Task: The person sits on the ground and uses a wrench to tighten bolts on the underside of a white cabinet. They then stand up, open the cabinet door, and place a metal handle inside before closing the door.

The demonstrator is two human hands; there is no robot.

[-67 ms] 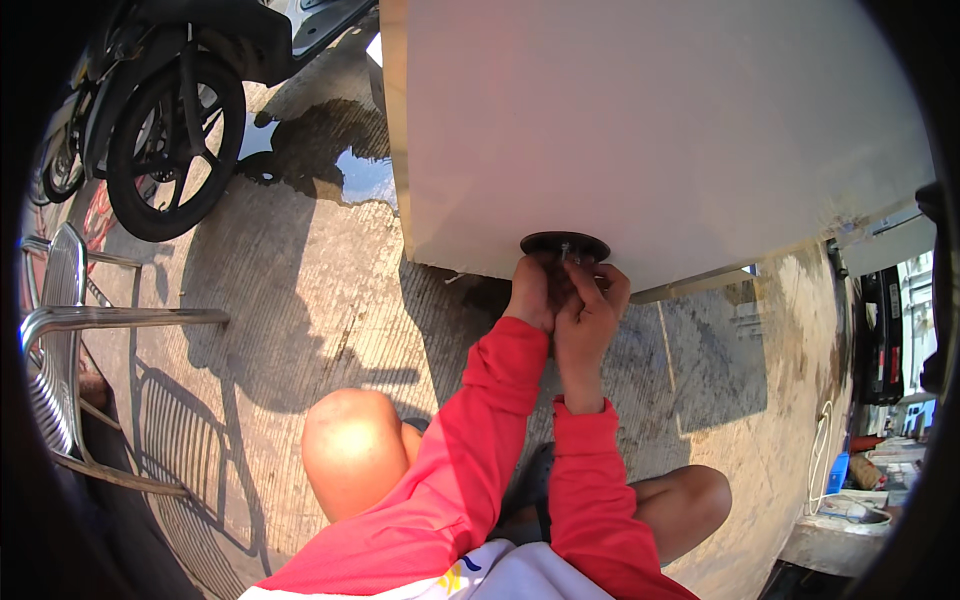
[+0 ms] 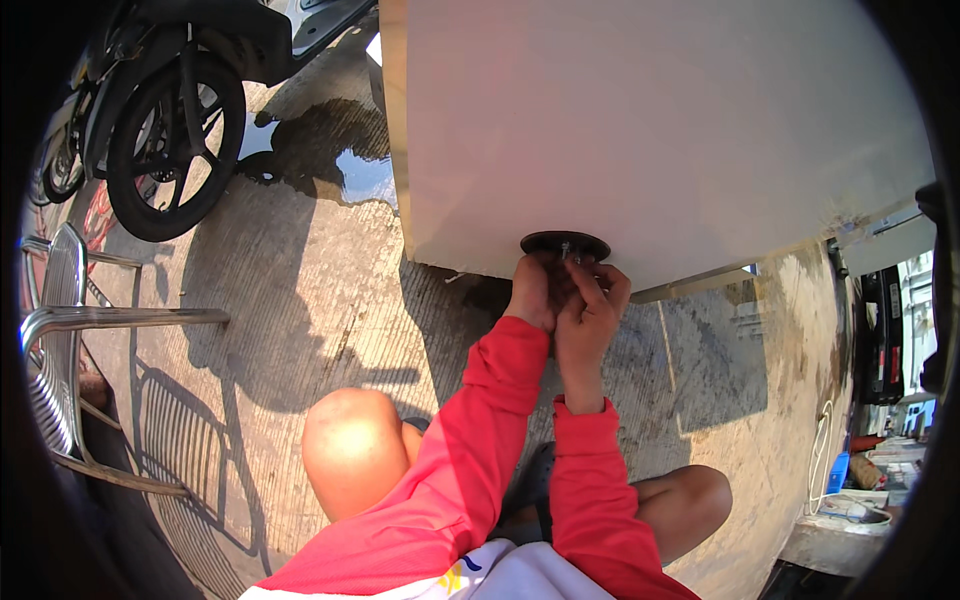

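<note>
Two hands meet at a dark round fitting (image 2: pixel 565 245) on the white panel's (image 2: pixel 650 130) lower edge: left hand (image 2: pixel 533 292) steadying, right hand (image 2: pixel 592 305) fingers pinched on its small metal centre, seemingly to turn it.

Ahead: a large white panel (image 2: pixel 640 130) fills the upper middle, blocking any reach forward
Panel's lower edge: a dark round fitting (image 2: pixel 565 243) juts out, both hands pressed close against it
Left: bare concrete ground (image 2: pixel 300 300) lies open
Far left: metal chair frame (image 2: pixel 60 330) and motorbike wheel (image 2: pixel 175 140) stand in the way
Below: bent knees crowd the space near the body
</note>
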